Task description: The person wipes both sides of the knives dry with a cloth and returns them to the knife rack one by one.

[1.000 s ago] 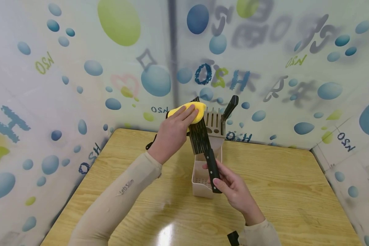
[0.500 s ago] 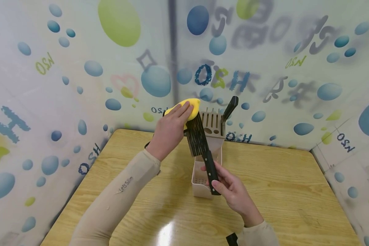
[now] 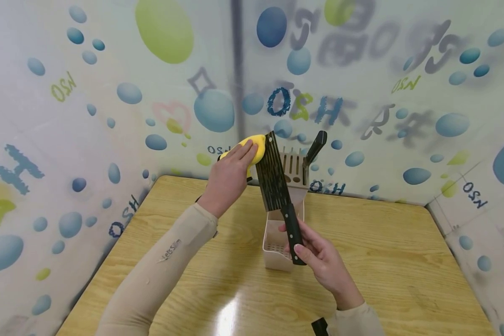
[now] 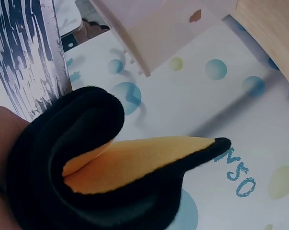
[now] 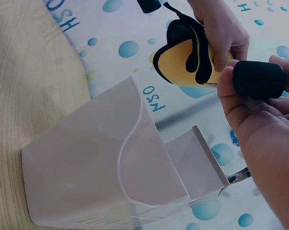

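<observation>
My right hand (image 3: 327,263) grips the black riveted handle of a cleaver (image 3: 273,182), its dark streaked blade tilted up and away above the table. A yellow cloth with black edging (image 3: 258,143) is pinched in my left hand (image 3: 227,179), fingers laid along its top, right at the left edge of the blade near its far end. In the left wrist view the folded cloth (image 4: 135,165) fills the lower part, with the shiny blade (image 4: 32,48) beside it. The right wrist view shows the handle's end (image 5: 259,79) in my fingers, and the cloth (image 5: 183,57) beyond.
A pale plastic knife holder (image 3: 277,259) stands on the wooden table (image 3: 382,261) behind the cleaver. Its slotted top holds another black-handled knife (image 3: 317,144). Patterned walls (image 3: 172,116) rise close behind and at both sides. A black object (image 3: 319,325) shows at the right sleeve.
The cloth and my left hand have slid left across the blade, from over its far end to its left edge. The blade's upper corner with its hole now shows. My right hand stays nearly still.
</observation>
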`<state>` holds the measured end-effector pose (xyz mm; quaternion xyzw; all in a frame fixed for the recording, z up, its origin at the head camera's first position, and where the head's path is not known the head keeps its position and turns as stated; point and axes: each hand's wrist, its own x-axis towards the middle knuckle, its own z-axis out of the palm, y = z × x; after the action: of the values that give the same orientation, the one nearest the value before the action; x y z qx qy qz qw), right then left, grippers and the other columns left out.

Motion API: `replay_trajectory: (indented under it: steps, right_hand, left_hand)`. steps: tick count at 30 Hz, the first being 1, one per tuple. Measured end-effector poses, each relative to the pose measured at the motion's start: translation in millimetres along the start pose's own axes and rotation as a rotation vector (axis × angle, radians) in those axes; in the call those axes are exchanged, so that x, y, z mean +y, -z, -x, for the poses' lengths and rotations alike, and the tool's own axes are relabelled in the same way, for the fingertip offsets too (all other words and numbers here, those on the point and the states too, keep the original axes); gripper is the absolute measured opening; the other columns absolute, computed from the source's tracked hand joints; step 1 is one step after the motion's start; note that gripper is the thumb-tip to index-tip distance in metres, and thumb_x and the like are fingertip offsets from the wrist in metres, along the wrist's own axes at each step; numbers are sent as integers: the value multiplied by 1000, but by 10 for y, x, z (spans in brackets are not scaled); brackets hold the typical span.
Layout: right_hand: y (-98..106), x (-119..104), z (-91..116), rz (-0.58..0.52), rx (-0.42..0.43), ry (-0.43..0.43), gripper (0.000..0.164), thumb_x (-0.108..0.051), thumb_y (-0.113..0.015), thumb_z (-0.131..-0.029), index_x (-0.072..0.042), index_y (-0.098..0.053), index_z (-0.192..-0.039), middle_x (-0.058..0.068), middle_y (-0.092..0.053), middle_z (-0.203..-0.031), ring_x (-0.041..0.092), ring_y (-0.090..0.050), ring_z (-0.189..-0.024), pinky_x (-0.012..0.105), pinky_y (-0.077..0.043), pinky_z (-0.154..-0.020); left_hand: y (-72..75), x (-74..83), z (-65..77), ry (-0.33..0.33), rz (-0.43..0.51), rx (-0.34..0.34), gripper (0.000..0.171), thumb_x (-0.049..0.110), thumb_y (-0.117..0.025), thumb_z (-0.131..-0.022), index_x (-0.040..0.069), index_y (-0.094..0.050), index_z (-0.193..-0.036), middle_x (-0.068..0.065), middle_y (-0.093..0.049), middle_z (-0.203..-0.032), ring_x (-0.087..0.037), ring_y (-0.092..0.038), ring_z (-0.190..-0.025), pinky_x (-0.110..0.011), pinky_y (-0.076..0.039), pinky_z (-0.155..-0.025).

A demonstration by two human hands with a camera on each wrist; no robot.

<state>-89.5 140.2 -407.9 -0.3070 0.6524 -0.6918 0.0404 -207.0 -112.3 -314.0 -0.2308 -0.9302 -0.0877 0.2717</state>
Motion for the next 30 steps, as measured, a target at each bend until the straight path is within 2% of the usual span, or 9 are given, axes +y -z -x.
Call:
replay_trajectory:
  steps: [4, 10, 17, 23, 30]
  right_hand:
    - [0, 0, 0, -5, 4, -4, 57, 6, -45, -106, 0, -31, -161, 18, -59, -142, 15, -67, -102, 25, -58, -89]
    - [0, -8, -15, -15, 12, 4, 57, 6, -45, -106, 1, -29, -161, 20, -58, -143, 15, -67, -102, 24, -57, -88]
    - [6, -18, -36, -21, 21, 5, 57, 6, -45, -107, 1, -28, -161, 12, -61, -142, 14, -66, -102, 23, -57, -87]
    - [4, -21, -36, 10, 49, -35, 58, 3, -46, -107, 0, -29, -162, 19, -59, -142, 20, -67, -103, 24, -57, -88]
    - [-1, -24, -50, 15, 70, -40, 56, 2, -47, -107, 1, -30, -161, 13, -61, -141, 18, -66, -104, 23, -56, -89]
  left_hand:
    - [2, 3, 0, -8, -5, -1, 58, -8, -64, -94, 6, -55, -149, -9, -56, -152, -31, -58, -134, -40, -63, -72]
    - [0, 21, 8, -25, -2, -10, 58, -9, -64, -94, 6, -56, -149, -9, -56, -152, -30, -58, -134, -40, -63, -73]
    - [-18, 64, 41, -36, 14, -22, 58, -9, -63, -94, 8, -56, -149, -9, -55, -153, -30, -59, -134, -37, -62, -67]
    - [-50, 92, 83, -53, 21, -18, 59, -10, -64, -93, 8, -56, -149, -10, -55, -152, -31, -60, -132, -37, -63, -71]
    - [-66, 149, 120, -67, 16, -31, 60, -9, -67, -92, 7, -55, -149, -10, -55, -152, -32, -60, -132, -37, -63, -77]
